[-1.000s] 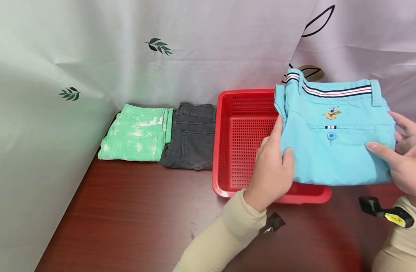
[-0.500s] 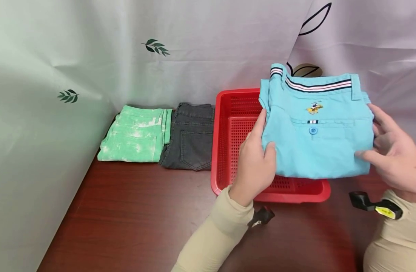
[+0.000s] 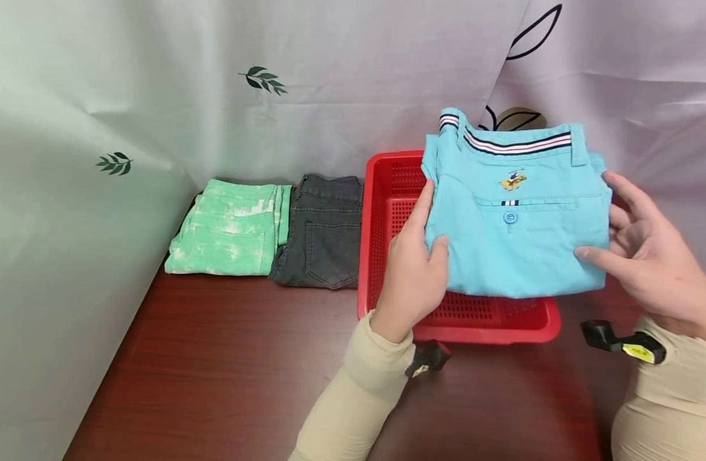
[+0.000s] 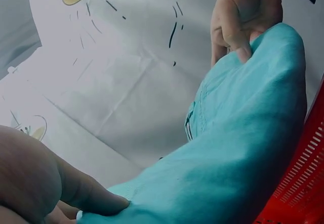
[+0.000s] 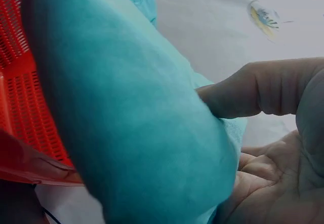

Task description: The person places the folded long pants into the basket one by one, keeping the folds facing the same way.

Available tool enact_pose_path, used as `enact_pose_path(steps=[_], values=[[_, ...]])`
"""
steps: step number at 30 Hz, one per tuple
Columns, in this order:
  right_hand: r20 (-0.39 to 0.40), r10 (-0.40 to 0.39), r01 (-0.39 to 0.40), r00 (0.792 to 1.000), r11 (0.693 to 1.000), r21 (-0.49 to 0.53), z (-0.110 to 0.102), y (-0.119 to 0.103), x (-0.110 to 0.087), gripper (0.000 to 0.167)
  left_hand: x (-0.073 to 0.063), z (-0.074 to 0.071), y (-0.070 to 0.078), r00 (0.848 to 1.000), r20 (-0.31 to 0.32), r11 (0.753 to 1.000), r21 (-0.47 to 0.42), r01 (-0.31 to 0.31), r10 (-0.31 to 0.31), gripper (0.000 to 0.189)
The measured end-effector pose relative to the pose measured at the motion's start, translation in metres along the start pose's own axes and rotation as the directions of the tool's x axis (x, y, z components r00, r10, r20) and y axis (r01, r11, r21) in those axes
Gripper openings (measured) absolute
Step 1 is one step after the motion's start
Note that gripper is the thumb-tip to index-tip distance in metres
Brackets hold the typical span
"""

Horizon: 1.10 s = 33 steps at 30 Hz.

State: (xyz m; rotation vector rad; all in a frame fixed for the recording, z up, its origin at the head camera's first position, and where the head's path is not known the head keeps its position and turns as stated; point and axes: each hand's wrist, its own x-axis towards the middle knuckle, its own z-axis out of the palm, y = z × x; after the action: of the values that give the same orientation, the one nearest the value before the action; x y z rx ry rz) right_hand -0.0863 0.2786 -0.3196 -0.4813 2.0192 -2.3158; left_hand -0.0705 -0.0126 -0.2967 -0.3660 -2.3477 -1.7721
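Folded light-blue trousers [image 3: 520, 250], with a striped waistband, a small embroidered rider and a buttoned back pocket, are held up between both hands over the red basket [image 3: 376, 301]. My left hand [image 3: 410, 269] grips their left side, thumb on the front face. On the opposite side my right hand [image 3: 653, 256] pinches the edge, thumb in front and fingers behind. In the left wrist view the trousers' fold [image 4: 217, 158] slants between the two hands. The right wrist view shows the thumb [image 5: 248, 92] pressed on the blue cloth.
Green-and-white folded trousers [image 3: 226, 237] lie at the table's back left. Dark grey folded jeans [image 3: 332, 250] sit beside them, right up against the basket's left side. A pale patterned curtain [image 3: 330, 83] hangs behind the brown table [image 3: 232, 371].
Both hands have carried the light-blue trousers leftward and slightly up, so they now overlap more of the basket. The green trousers and grey jeans have stayed put.
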Motion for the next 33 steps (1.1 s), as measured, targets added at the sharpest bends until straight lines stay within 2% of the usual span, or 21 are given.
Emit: enact_pose_path(steps=[5, 8, 13, 16, 20, 25, 33], values=[[-0.01, 0.029, -0.029, 1.0, 0.998, -0.053, 0.004, 0.002, 0.004, 0.095, 0.001, -0.005, -0.002, 1.0, 0.014, 0.999, 0.046, -0.014, 0.013, 0.07], [-0.015, 0.047, -0.049, 0.999, 0.994, -0.1, 0.008, 0.002, 0.008, 0.094, 0.001, -0.008, -0.003, 1.0, 0.019, 0.998, 0.07, 0.0, -0.002, 0.07], [-0.009, 0.057, -0.057, 0.998, 0.997, -0.047, 0.014, 0.002, 0.011, 0.092, 0.002, -0.012, -0.003, 0.998, 0.019, 0.993, 0.104, 0.064, -0.066, 0.067], [-0.029, 0.09, -0.091, 0.996, 0.995, -0.042, 0.017, 0.002, 0.013, 0.089, 0.002, -0.015, -0.003, 0.996, 0.018, 0.991, 0.108, 0.084, -0.086, 0.065], [-0.056, 0.142, -0.146, 0.988, 0.986, -0.077, 0.021, 0.002, 0.014, 0.086, 0.004, -0.021, -0.005, 0.998, 0.01, 0.991, 0.112, 0.068, -0.069, 0.063], [-0.035, 0.14, -0.143, 0.989, 0.987, -0.076, 0.024, 0.001, 0.017, 0.083, 0.006, -0.03, -0.01, 0.998, 0.015, 0.993, 0.095, 0.064, -0.065, 0.061], [-0.012, 0.148, -0.148, 0.989, 0.975, -0.168, 0.031, 0.001, 0.027, 0.082, 0.013, -0.04, -0.014, 0.992, 0.069, 0.991, 0.097, 0.096, -0.103, 0.06]])
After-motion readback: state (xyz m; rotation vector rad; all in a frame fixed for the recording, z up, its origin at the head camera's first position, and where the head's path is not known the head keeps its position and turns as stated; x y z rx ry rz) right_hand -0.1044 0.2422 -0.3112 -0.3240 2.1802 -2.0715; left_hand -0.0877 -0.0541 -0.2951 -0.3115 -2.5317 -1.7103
